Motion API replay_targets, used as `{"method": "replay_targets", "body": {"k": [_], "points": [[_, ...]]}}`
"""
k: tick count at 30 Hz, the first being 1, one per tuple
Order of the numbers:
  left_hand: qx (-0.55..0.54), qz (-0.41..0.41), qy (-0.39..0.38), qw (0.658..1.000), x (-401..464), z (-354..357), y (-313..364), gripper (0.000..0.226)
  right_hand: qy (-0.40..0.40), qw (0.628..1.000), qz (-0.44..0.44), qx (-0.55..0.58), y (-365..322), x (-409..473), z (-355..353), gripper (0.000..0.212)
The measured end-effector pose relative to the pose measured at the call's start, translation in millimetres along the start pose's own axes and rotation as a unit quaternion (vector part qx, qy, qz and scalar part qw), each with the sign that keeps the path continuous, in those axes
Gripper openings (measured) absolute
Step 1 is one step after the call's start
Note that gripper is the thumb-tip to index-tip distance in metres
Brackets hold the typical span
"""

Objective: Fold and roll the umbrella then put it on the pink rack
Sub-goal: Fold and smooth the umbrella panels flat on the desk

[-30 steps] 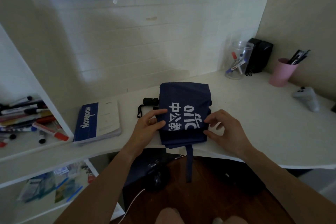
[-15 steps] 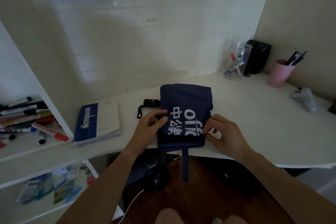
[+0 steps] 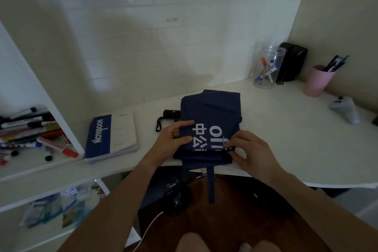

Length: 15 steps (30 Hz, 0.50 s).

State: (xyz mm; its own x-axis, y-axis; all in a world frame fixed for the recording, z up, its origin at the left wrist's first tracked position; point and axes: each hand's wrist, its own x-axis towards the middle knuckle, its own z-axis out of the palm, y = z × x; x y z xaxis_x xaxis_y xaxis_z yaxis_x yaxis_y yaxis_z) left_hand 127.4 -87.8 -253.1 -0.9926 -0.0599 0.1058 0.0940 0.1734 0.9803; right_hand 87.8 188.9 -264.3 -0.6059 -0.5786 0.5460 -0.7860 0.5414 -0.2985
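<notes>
The blue cover of the notebook (image 3: 111, 136), lying left of centre on the desk, carries the white word "NOTEBOOK", running lengthwise up the cover. The navy umbrella (image 3: 210, 120) fabric at the near edge of the desk bears large white print: the Chinese characters "中" and "公", with a 3rd character below cut off by a fold, and beside them rounded letters too folded to read; small print on the notebook's pale half is too blurred to read

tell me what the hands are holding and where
Both hold the umbrella cloth: left hand pinches its left edge, right hand its near right edge on the desk.
</notes>
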Motion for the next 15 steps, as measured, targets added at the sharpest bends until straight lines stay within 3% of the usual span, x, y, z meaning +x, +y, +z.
{"method": "replay_targets", "body": {"k": [8,15], "points": [[-0.021,0.005,-0.007,1.000,-9.1,6.3,-5.4,0.044,0.003,0.999,-0.010,0.037,-5.2,-1.5,-0.6,0.021],[-0.041,-0.005,0.009,0.999,-6.0,13.2,-0.6,0.026,-0.009,0.998,0.010,0.062,-16.1,-7.6,-2.3,0.009]]}}
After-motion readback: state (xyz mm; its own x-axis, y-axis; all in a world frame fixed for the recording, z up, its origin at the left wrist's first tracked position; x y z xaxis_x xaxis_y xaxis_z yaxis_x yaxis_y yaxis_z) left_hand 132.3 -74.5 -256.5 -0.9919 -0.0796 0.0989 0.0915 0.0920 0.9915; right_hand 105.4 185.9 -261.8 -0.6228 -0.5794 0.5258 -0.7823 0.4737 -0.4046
